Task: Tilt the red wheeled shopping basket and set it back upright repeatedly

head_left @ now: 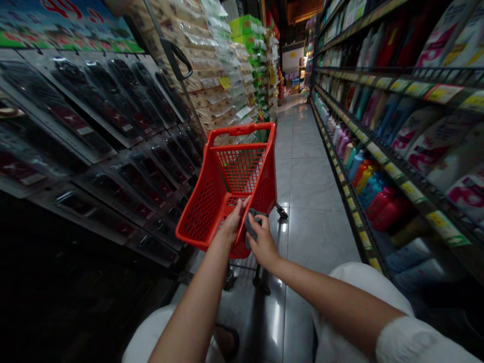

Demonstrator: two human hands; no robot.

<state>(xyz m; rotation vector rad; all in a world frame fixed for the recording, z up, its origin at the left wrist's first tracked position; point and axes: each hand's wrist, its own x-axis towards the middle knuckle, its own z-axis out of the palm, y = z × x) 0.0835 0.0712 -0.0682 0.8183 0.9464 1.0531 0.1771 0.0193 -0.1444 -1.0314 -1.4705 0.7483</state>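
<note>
A red plastic shopping cart (189, 229) stands in front of me on small dark wheels, its perforated basket open at the top. My right hand (262, 239) is closed on a dark grey cloth (250, 229) at the outer face of the cart's right wall. On the inner side of that same wall is my left hand (235, 217), its fingers stretched out near the rim and holding nothing that I can see. The basket wall lies between the two hands. Part of the cloth is hidden by my right fingers.
Close on the left hangs a rack of dark packaged goods (113, 121). Beyond it rise stacked packs (212, 55) and green boxes (247, 30). Shelves of bottles (374, 196) line the right side. Grey tiled floor (310, 186) runs down the aisle.
</note>
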